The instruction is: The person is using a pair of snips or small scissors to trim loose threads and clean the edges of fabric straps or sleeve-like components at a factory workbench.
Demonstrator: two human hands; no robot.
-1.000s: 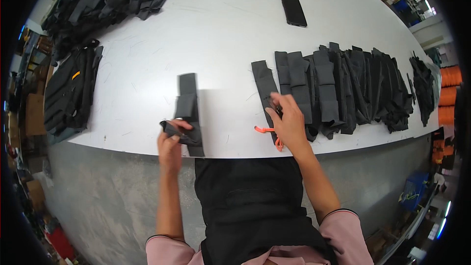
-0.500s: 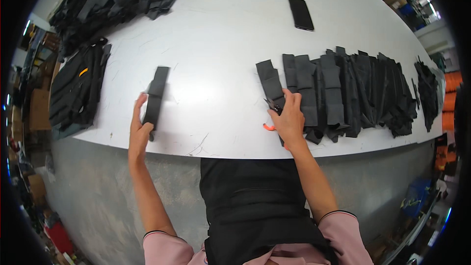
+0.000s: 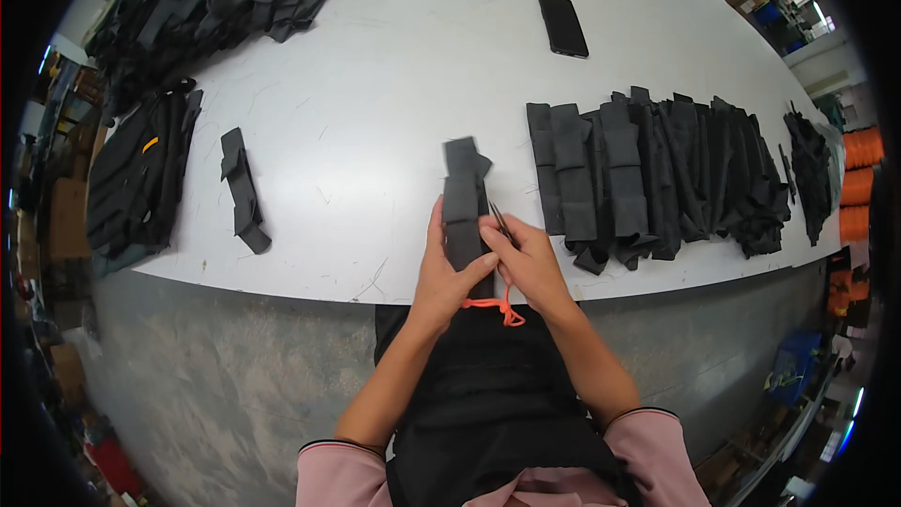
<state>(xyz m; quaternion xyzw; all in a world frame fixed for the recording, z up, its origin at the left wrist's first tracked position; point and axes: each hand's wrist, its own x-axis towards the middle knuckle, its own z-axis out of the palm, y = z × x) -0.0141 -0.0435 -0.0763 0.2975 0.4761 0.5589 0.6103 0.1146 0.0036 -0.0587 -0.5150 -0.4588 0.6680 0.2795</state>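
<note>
A black fabric strip with folded, pocket-like sections is held between my hands near the table's front edge. My left hand is closed around its left side, thumb across the lower part. At the strip's right edge, my right hand is closed on small dark thread snips, whose tips point up and away. An orange cord hangs below the fingers of that hand. Another black strip lies alone on the table to the left. To the right lies a row of similar strips.
The white table also carries a black phone at the back. Heaped black strips are at the far left, with a stack of black fabric pieces nearer. A dark bundle lies by the right edge, near orange rolls.
My left hand has let go of one strip on the left and moved right. My right hand has brought another strip from beside the row to the middle, where both hands meet on it.
</note>
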